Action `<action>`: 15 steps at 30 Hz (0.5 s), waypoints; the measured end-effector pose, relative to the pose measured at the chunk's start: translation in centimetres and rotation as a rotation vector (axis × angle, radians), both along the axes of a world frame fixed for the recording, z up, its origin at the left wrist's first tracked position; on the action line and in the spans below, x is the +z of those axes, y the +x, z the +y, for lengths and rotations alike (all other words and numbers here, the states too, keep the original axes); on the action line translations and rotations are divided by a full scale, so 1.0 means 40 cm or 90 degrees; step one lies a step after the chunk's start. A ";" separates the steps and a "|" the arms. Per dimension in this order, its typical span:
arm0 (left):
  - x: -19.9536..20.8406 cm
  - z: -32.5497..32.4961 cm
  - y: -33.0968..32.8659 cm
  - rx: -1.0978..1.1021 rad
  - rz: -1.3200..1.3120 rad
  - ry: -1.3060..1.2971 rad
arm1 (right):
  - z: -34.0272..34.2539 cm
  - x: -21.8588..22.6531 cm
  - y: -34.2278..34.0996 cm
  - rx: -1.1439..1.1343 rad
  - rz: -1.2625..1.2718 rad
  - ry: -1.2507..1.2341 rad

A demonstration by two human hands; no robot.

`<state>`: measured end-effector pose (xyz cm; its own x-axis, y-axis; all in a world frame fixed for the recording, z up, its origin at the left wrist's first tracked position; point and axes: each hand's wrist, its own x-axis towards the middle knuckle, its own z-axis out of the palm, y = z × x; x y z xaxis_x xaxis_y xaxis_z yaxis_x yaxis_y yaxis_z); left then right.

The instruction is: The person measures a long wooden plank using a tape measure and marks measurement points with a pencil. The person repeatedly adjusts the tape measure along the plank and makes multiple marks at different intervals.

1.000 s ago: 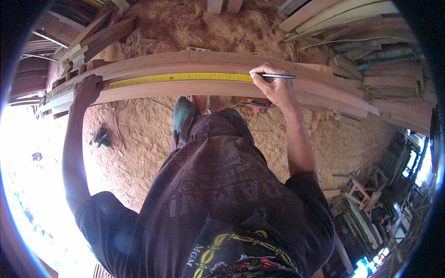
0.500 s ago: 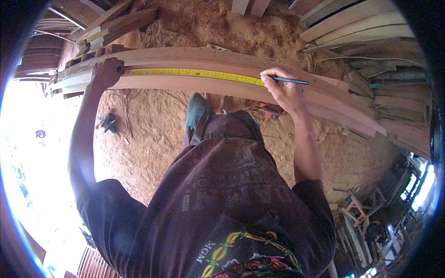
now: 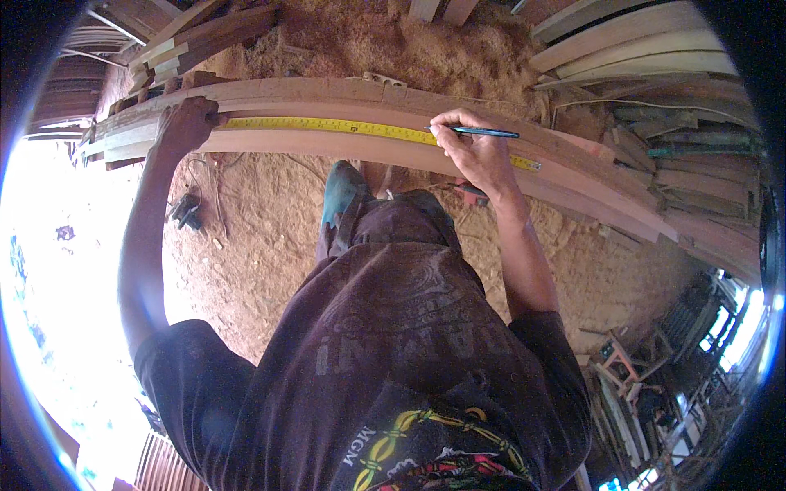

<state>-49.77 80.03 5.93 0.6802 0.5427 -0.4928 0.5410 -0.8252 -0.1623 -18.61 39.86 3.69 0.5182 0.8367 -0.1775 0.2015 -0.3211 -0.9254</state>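
A yellow tape measure [image 3: 327,125] lies stretched along a long reddish wooden board [image 3: 327,147]. At its left end my left hand [image 3: 188,124] is closed around it, and the fingers hide what part they grip. My right hand [image 3: 479,155] pinches a slim dark blue pencil or pen [image 3: 491,132], held nearly flat and pointing left. That hand is over the tape toward its right part, with its fingertips close to the tape's upper edge. The tape's free end comes out beyond the right wrist and rests on the wood.
Beyond the board lies another long timber [image 3: 319,88]. Stacked boards [image 3: 647,53] fill the far right, and more planks [image 3: 217,37] lie at far left. A dark power tool [image 3: 187,211] and a red tool [image 3: 471,194] sit on the sawdust-covered ground [image 3: 262,237].
My right hand has shifted left along the tape with the pencil or pen, uncovering the tape's right end. My left hand keeps its hold at nearly the same spot.
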 end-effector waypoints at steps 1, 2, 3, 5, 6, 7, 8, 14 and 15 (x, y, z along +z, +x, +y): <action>0.002 0.002 0.004 -0.001 0.008 -0.003 | 0.000 -0.001 0.000 -0.002 0.003 -0.002; 0.003 0.002 0.008 0.004 0.013 -0.012 | 0.000 -0.002 0.000 -0.002 -0.001 -0.001; 0.006 0.002 0.011 -0.004 0.021 -0.005 | -0.001 -0.002 0.000 -0.003 -0.005 0.001; 0.011 -0.002 0.014 -0.004 0.029 -0.003 | 0.000 -0.001 0.000 -0.003 -0.012 0.004; 0.013 -0.005 0.015 -0.005 0.014 0.003 | 0.000 0.000 -0.001 -0.003 -0.015 0.006; 0.014 -0.007 0.014 -0.002 -0.002 0.008 | 0.000 0.001 -0.001 -0.002 -0.018 0.009; 0.014 -0.010 0.013 -0.007 -0.030 0.008 | 0.001 0.002 -0.003 -0.005 -0.012 0.010; 0.003 0.002 0.001 -0.025 -0.008 -0.007 | 0.018 -0.008 -0.015 -0.008 0.009 0.014; 0.003 0.002 0.000 -0.034 -0.021 -0.002 | 0.023 -0.009 -0.018 -0.012 0.026 0.005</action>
<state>-49.78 80.11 6.03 0.7240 0.5031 -0.4720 0.5005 -0.8539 -0.1426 -19.35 40.79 3.31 0.5262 0.8283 -0.1922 0.1567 -0.3167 -0.9355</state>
